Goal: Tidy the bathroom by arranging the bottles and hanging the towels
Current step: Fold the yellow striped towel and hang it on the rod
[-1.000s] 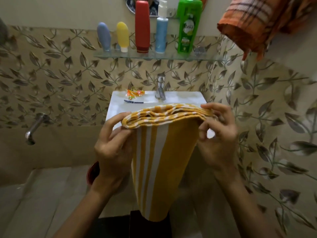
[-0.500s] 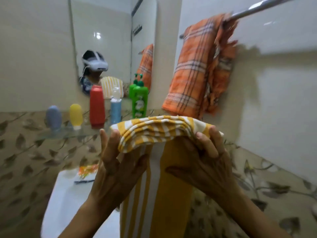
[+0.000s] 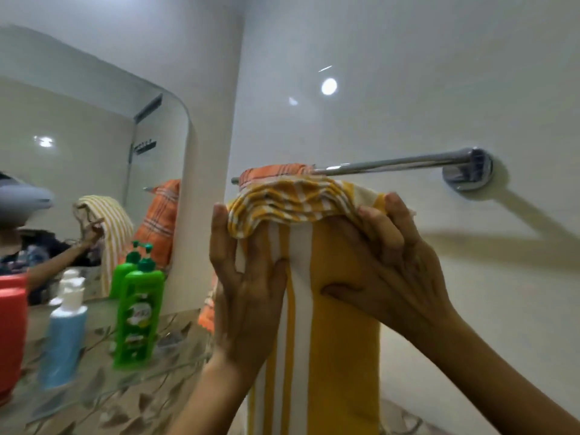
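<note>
A yellow towel with white stripes (image 3: 329, 309) hangs folded over my two raised hands, its bunched top just below the chrome towel rail (image 3: 392, 163). My left hand (image 3: 248, 287) holds the towel's left edge, thumb on the front. My right hand (image 3: 386, 265) grips the right side, fingers curled over the fold. An orange checked towel (image 3: 273, 171) is draped on the rail's left part, mostly hidden behind the yellow one. On the glass shelf at left stand a green pump bottle (image 3: 138, 315), a blue bottle with white cap (image 3: 64, 337) and a red bottle (image 3: 11, 331).
A large mirror (image 3: 94, 158) on the left wall reflects the towels, the bottles and a person's arm. The rail's round wall mount (image 3: 467, 171) is at the right; the rail's right half is bare. Leaf-patterned tiles (image 3: 103, 409) run below the shelf.
Both hands have lifted the yellow towel up and rightwards, from over the sink to just under the rail. The view has tilted up; the sink is out of sight.
</note>
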A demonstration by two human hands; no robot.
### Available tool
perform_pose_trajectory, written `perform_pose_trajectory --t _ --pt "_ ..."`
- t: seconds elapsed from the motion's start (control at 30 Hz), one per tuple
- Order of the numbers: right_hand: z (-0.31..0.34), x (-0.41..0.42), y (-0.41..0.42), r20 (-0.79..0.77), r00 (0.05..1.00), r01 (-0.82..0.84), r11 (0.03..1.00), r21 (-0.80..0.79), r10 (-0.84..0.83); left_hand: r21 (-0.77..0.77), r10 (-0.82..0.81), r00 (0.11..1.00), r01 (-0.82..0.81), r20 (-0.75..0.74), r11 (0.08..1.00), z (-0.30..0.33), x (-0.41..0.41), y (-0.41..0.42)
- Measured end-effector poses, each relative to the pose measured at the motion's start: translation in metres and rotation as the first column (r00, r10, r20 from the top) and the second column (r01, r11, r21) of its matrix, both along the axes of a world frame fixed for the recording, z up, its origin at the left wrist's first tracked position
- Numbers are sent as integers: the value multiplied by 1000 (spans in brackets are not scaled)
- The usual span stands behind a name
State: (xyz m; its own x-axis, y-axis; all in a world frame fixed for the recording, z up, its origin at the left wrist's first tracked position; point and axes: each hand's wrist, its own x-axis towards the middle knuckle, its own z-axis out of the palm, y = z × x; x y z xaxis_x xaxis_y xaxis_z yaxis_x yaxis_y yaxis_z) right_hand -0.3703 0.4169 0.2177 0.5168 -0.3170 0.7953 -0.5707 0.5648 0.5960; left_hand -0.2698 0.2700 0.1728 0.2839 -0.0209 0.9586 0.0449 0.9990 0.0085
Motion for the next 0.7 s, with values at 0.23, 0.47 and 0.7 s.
perform_pose_trajectory --t 0.23,0.47,0.7 --pt "114 -23 21 32 954 295 954 57 -297 -27 -262 955 261 -136 965 113 -66 -1" --pt "221 -20 17 257 784 537 825 174 -565 -79 -298 952 304 74 950 206 -100 -37" --pt "219 -47 25 330 641 605 721 338 -693 38 -482 723 537 495 843 206 -134 -61"
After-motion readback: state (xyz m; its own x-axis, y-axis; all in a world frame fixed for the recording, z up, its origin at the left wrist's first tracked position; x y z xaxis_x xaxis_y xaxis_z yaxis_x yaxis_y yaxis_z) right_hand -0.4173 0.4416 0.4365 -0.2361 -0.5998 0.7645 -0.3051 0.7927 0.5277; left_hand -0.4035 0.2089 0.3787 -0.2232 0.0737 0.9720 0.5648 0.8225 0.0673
